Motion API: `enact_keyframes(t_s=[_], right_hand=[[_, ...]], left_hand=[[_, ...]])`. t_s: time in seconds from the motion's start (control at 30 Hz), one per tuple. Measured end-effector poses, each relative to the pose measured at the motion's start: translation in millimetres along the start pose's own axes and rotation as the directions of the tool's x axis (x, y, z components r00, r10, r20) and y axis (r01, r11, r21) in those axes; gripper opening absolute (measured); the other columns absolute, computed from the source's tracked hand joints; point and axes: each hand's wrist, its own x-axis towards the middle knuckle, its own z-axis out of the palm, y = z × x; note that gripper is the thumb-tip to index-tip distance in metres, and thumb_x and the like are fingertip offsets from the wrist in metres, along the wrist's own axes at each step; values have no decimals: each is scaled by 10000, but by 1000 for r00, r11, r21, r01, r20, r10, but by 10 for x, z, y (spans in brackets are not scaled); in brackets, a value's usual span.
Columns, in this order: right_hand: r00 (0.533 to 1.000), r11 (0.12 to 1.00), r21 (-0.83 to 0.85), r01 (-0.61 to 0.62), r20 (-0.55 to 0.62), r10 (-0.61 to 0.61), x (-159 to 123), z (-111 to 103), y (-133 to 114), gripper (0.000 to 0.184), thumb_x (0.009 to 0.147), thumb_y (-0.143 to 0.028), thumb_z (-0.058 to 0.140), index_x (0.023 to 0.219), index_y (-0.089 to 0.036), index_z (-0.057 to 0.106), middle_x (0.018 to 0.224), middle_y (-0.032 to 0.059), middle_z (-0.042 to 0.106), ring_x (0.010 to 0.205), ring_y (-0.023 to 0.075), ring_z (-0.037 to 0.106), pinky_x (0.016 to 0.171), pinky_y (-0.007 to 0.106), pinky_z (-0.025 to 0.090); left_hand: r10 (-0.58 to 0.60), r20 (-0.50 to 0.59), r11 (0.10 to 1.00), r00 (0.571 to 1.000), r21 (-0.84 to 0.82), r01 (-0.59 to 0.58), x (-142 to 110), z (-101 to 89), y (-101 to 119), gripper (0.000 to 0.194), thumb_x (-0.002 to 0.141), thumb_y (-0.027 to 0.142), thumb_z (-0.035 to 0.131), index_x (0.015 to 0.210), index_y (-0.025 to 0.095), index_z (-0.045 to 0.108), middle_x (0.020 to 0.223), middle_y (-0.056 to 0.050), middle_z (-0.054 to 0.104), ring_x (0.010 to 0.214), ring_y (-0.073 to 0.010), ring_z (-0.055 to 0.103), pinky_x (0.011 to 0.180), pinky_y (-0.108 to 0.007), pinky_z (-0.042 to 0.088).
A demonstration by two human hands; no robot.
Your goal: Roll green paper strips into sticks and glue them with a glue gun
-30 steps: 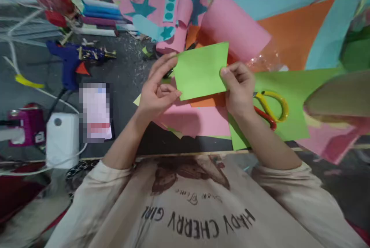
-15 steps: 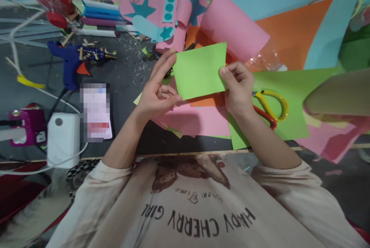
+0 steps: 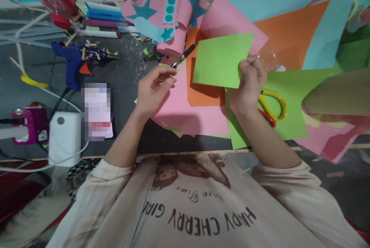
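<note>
A small rectangle of green paper (image 3: 221,61) is pinched at its right edge between the thumb and fingers of my right hand (image 3: 251,76). It is held above a piece of orange paper (image 3: 199,95) and partly covers it. My left hand (image 3: 156,88) holds nothing, its thumb and curled fingers a little apart over pink paper (image 3: 179,111). Just beyond those fingertips lies a dark pen (image 3: 187,52), slanted up to the right. Scissors (image 3: 274,105) with yellow and red handles are beside my right wrist, their blades hidden.
On the left lie a blue glue gun (image 3: 72,61), a phone (image 3: 97,111) with a blurred screen, a white power bank (image 3: 65,138) and cables. Markers (image 3: 104,16) and a pink rocket-like paper craft (image 3: 170,9) are at the back. Another person's arm (image 3: 338,91) reaches in from the right.
My left hand has let go of the green paper and drawn slightly back. My right hand has moved the paper right and a little away from me, uncovering the pen and orange paper.
</note>
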Motion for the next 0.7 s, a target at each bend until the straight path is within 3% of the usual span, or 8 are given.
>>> enact_keyframes(t_s=[0.1, 0.2, 0.3, 0.47, 0.7], right_hand=[[967, 994, 105, -16, 254, -12, -69, 17, 21, 383, 780, -598, 647, 700, -258, 490, 617, -51, 377, 539, 113, 362, 541, 282, 362], [899, 992, 108, -63, 437, 9, -122, 47, 10, 422, 766, -642, 671, 707, -247, 534, 623, -54, 444, 520, 96, 386, 517, 270, 373], [908, 991, 115, -68, 418, 14, -129, 67, -24, 462, 725, -656, 715, 669, -241, 521, 609, -57, 447, 526, 92, 392, 511, 260, 363], [908, 992, 113, -64, 419, 11, -116, 69, -46, 530, 677, -682, 743, 623, -225, 481, 591, -60, 401, 533, 83, 348, 502, 247, 306], [933, 992, 62, -105, 352, 77, -112, 51, -13, 534, 703, -716, 691, 648, -242, 450, 628, -52, 347, 557, 103, 336, 529, 264, 324]], left_hand=[[93, 55, 995, 994, 21, -94, -42, 77, -59, 602, 838, 517, 680, 1388, 377, 482, 1436, -65, 507, 1193, -237, 646, 949, -357, 599], [91, 83, 994, 992, 47, -95, -50, 91, -101, 723, 850, 518, 664, 1482, 448, 319, 1552, -43, 390, 1308, -266, 573, 1009, -371, 572], [105, 104, 991, 989, 71, -113, -37, 71, -111, 631, 889, 512, 615, 1465, 436, 367, 1499, -29, 467, 1292, -250, 582, 1043, -389, 554], [93, 62, 995, 994, 36, -96, -28, 77, -74, 598, 891, 552, 591, 1447, 430, 408, 1532, -19, 435, 1270, -237, 596, 1002, -342, 570], [-12, 49, 999, 999, 41, 10, -40, 94, 92, 427, 863, 658, 551, 1159, 370, 659, 1390, -35, 587, 1343, -288, 539, 1010, -483, 554]])
